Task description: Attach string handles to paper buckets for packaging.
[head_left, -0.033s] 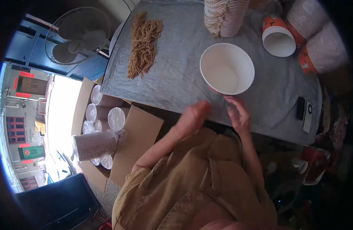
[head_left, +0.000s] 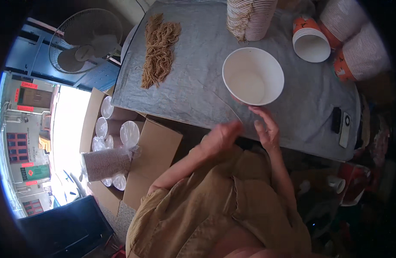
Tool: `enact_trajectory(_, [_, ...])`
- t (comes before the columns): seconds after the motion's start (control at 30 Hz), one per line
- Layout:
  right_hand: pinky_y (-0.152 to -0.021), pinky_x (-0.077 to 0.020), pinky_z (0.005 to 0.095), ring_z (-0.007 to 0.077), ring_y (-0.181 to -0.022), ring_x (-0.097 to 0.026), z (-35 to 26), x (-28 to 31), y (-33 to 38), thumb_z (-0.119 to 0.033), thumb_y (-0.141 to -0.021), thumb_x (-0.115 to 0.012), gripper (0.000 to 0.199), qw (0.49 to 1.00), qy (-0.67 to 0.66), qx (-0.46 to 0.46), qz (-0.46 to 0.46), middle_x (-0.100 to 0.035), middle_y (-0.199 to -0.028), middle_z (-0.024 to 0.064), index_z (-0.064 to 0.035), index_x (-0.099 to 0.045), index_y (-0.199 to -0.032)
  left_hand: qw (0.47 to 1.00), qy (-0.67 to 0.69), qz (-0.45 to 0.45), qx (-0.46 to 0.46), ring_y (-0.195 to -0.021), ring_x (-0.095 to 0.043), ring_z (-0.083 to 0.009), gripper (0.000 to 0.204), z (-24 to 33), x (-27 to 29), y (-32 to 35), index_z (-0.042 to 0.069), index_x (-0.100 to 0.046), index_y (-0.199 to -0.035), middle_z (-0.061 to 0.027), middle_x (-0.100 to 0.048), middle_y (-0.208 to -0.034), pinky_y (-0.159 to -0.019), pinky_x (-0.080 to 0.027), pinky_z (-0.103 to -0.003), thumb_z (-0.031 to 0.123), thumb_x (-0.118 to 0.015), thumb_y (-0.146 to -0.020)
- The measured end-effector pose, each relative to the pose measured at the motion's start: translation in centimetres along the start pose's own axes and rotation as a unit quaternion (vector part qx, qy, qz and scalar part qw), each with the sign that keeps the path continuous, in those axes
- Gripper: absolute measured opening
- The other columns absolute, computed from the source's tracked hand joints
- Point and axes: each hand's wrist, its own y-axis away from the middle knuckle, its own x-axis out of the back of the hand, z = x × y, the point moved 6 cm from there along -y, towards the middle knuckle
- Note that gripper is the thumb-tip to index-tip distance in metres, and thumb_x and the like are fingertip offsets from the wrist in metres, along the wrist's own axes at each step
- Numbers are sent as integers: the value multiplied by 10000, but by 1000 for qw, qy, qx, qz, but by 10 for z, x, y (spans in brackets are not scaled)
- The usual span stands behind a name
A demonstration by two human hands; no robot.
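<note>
A large white-lined paper bucket stands on the grey-covered table near me, its mouth facing up and nothing seen inside. My right hand is just on the near side of it, fingers apart and fingertips close to its lower wall; whether they touch I cannot tell. To the left, my left hand is at the table's front edge, blurred by motion, its fingers unclear. A thin cord lies across the cover toward that hand; whether it is held is hidden. A bundle of tan cords lies at the far left.
A tall stack of paper buckets with cords draped on it stands at the back. Orange-patterned buckets lie at the far right. A phone-like device rests near the right edge. An open carton of wrapped cups and a fan are left.
My left hand has shifted slightly right and down and is more blurred. My right hand stays by the bucket. The whole view has drifted slightly.
</note>
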Motion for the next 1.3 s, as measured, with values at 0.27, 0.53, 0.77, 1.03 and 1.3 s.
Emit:
enact_trajectory(0.27, [-748,-466,289,130,-811,-577,-4,6,23,-248,-1023,-518,292,955,-61,-214,-197,-637,-849,40,8,-633,-939,990,82,-56,104,-684,-663,-165,97,41,4,-18,2,-642,-996,-97,-673,-781,-616,-526,-321,65,-651,-922])
enact_trajectory(0.53, [-580,-399,239,45,-648,-468,-32,41,23,-162,-975,-625,184,978,-64,-181,-76,-554,-691,-20,-7,-633,-876,994,92,-43,48,-681,-657,-139,77,38,13,-14,-6,-704,-941,-84,-669,-817,-608,-523,-283,46,-702,-884])
enact_trajectory(0.77, [-600,-493,257,83,-684,-632,-43,25,31,-53,-856,-734,39,979,99,-116,-136,-718,-771,57,-30,-733,-887,997,31,-57,30,-709,-649,-139,73,31,26,-6,9,-713,-934,-69,-649,-843,-614,-509,-283,53,-720,-876])
enact_trajectory(1.03, [-602,-488,238,69,-688,-618,-70,80,15,-59,-890,-708,89,993,86,-82,-23,-710,-796,48,2,-725,-952,989,104,-15,100,-701,-563,-74,51,7,49,4,11,-649,-917,-16,-616,-813,-623,-475,-251,57,-669,-924])
enact_trajectory(1.3, [-586,-500,290,156,-680,-671,-107,78,-17,-40,-849,-726,85,981,186,10,-57,-711,-798,97,-10,-712,-927,978,178,40,101,-685,-632,-83,138,22,44,-10,7,-649,-1032,-41,-677,-914,-600,-505,-227,59,-692,-913])
